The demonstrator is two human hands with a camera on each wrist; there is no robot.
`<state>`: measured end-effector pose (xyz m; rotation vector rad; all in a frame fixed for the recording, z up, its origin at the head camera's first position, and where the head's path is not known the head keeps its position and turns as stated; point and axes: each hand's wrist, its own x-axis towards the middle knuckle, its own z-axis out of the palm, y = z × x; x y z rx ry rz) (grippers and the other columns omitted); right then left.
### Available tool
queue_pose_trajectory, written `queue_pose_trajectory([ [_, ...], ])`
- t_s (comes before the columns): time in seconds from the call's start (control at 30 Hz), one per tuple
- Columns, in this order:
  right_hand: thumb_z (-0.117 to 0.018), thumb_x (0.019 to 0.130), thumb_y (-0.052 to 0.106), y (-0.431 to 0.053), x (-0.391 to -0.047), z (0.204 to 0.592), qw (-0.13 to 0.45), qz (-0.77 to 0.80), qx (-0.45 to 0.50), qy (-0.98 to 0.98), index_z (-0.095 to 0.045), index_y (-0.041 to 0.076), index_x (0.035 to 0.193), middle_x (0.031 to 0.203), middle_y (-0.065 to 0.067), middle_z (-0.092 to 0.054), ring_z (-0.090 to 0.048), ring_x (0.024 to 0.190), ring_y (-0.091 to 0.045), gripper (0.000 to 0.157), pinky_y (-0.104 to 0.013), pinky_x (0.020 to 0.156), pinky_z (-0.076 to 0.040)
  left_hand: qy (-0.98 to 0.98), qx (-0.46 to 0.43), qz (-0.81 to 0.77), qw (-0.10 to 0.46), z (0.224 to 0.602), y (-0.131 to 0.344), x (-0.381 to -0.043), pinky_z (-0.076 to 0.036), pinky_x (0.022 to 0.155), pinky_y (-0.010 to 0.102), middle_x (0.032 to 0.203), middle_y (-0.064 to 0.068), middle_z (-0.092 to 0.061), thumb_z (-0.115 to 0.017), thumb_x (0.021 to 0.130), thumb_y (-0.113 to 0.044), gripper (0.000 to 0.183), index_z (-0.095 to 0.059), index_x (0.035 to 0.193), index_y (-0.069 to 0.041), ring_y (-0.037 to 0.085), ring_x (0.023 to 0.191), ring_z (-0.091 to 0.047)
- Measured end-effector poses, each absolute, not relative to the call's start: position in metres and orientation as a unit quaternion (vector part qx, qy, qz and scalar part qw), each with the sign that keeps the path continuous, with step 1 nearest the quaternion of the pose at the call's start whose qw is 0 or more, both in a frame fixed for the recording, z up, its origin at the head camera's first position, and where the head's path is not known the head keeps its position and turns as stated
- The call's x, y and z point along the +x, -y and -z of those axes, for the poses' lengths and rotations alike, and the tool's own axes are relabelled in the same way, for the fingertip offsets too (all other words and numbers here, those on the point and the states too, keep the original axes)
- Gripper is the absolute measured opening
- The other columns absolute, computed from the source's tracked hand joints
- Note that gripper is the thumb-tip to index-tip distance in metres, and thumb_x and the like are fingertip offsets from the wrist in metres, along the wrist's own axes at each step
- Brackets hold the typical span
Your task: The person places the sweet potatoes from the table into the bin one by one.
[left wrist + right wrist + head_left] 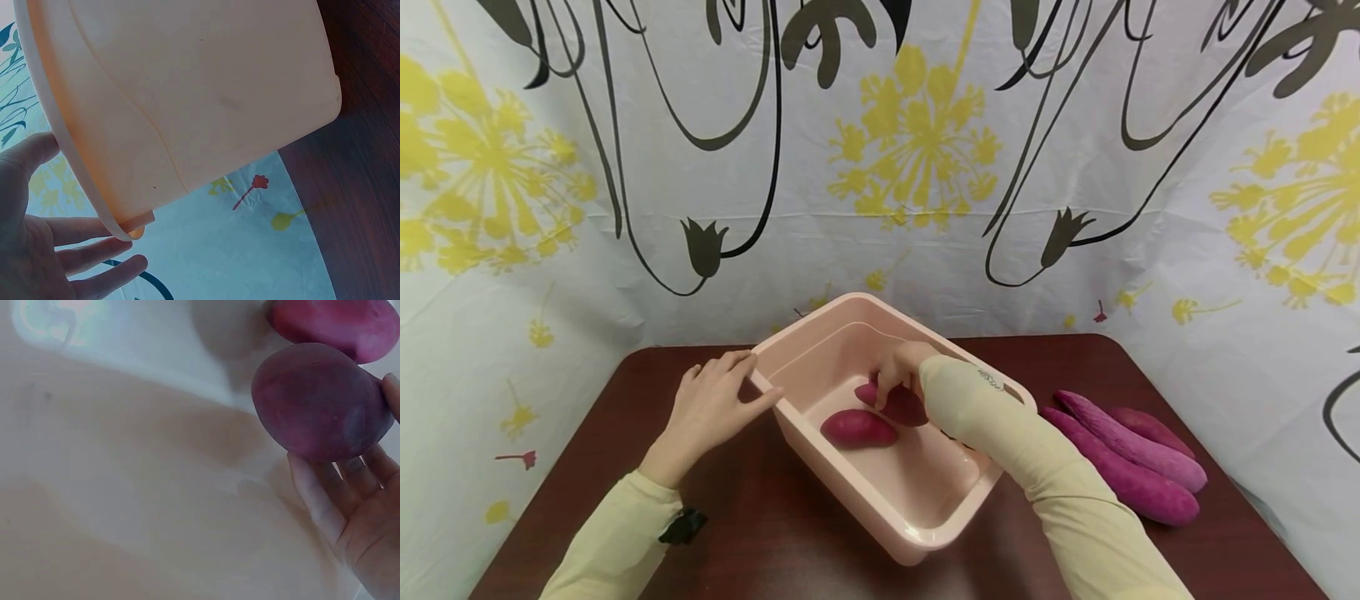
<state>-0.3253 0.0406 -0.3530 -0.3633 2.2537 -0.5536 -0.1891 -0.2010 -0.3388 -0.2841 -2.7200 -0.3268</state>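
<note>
A pink plastic basin [820, 450] stands at an angle on the table. In it lies a purple-red sweet potato [859, 428]. Beside that one, my right hand [901, 367] holds a second sweet potato [322, 403] with thumb and fingers, low inside the basin; in the right wrist view the two nearly touch or overlap. My right sleeve covers part of the basin's right side in the head view. My left hand [711, 408] touches the rim at the basin's left corner, its fingers [103, 256] fairly straight and the thumb apart from them.
On the table's right lie two long purple eggplant-like vegetables [1120, 467] and a darker red one [1150, 429] behind them. The dark red-brown table [737, 517] ends at a patterned white cloth [925, 275] at the back and sides.
</note>
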Motion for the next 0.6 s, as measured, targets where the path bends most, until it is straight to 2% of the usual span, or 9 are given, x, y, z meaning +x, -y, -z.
queue_pose_trajectory([
  [0.17,-0.074,0.067,0.007,-0.0400,-0.3208,0.3532,0.402,0.224,-0.112,-0.881,-0.060,0.008,0.093,0.095,-0.008,-0.050,-0.046,0.089,-0.024,0.029,-0.037,0.072,-0.045,0.970,-0.100,0.115,0.191,0.3390,0.2010,-0.1889,-0.029,0.086,0.057,0.113,0.017,-0.053,-0.057,0.076,-0.053,0.066,-0.057,0.115,0.000,0.032,0.101,-0.049],
  [0.43,-0.071,0.072,0.012,-0.0339,-0.3220,0.3556,0.415,0.166,-0.138,-0.884,-0.054,0.008,0.101,0.095,-0.010,-0.052,-0.053,0.086,-0.030,0.035,-0.045,0.071,-0.047,0.971,-0.097,0.114,0.187,0.3387,0.2008,-0.1888,-0.029,0.086,0.057,0.113,0.017,-0.053,-0.056,0.077,-0.054,0.066,-0.056,0.116,0.000,0.032,0.102,-0.049],
  [0.6,-0.070,0.072,0.006,-0.0350,-0.3215,0.3567,0.423,0.205,-0.109,-0.876,-0.056,0.007,0.100,0.096,-0.011,-0.051,-0.051,0.087,-0.029,0.032,-0.046,0.071,-0.047,0.970,-0.098,0.116,0.190,0.3391,0.2006,-0.1891,-0.029,0.085,0.057,0.113,0.017,-0.053,-0.058,0.076,-0.051,0.064,-0.057,0.115,0.000,0.032,0.101,-0.049],
])
